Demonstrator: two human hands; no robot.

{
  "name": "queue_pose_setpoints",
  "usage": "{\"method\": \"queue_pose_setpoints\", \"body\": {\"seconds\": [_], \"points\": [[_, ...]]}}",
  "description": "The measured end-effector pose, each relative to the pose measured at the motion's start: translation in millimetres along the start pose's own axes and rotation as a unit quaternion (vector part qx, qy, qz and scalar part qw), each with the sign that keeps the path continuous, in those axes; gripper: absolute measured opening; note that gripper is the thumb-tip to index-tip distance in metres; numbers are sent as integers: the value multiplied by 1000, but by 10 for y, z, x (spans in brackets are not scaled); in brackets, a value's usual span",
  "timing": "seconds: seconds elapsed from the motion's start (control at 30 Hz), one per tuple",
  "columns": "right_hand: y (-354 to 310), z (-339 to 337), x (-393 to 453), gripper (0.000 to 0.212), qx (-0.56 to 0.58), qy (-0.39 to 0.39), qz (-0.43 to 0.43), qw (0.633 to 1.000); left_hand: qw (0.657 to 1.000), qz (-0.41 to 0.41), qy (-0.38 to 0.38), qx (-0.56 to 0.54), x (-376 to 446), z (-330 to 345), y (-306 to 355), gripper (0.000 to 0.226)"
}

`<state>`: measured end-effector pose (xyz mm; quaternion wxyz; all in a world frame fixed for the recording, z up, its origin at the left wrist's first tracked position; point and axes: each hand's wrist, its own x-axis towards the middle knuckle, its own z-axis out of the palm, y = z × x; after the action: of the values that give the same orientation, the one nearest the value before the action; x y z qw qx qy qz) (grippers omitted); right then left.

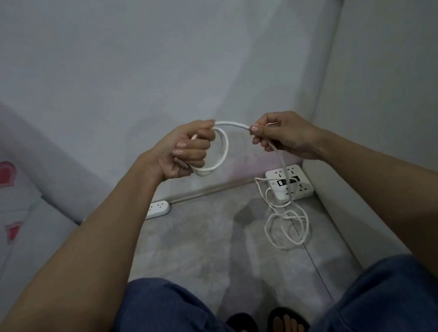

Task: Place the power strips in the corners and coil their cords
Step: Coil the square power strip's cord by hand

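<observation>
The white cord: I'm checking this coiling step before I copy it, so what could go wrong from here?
1. The slack on the floor lies in crossed loops; pulling it up may knot it.
2. The cord runs from the right hand down to the square power strip; a hard pull could drag it out of its corner.
3. The left hand holds only a loose coil, which could spring open.
</observation>
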<state>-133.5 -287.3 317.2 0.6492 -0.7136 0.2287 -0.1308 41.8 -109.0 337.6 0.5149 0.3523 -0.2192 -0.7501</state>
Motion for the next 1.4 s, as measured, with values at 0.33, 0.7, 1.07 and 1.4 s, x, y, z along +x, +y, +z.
{"method": "queue_pose_setpoints", "body": {"seconds": [0.33, 0.7, 1.07, 1.4], "points": [[284, 126, -70, 30, -110, -99, 112, 983, 908, 256, 124, -306, 75, -171, 6, 22], [181, 340, -72, 36, -512, -192, -51, 836, 800, 341, 354, -343, 527, -159, -129, 31], [103, 344, -80, 27, -282, -115, -46, 951, 865, 195, 388, 251, 674, -195, -435, 38], [84, 257, -10, 31, -291, -53, -61, 953, 729, 22, 305, 613, 577, -61, -545, 51]]}}
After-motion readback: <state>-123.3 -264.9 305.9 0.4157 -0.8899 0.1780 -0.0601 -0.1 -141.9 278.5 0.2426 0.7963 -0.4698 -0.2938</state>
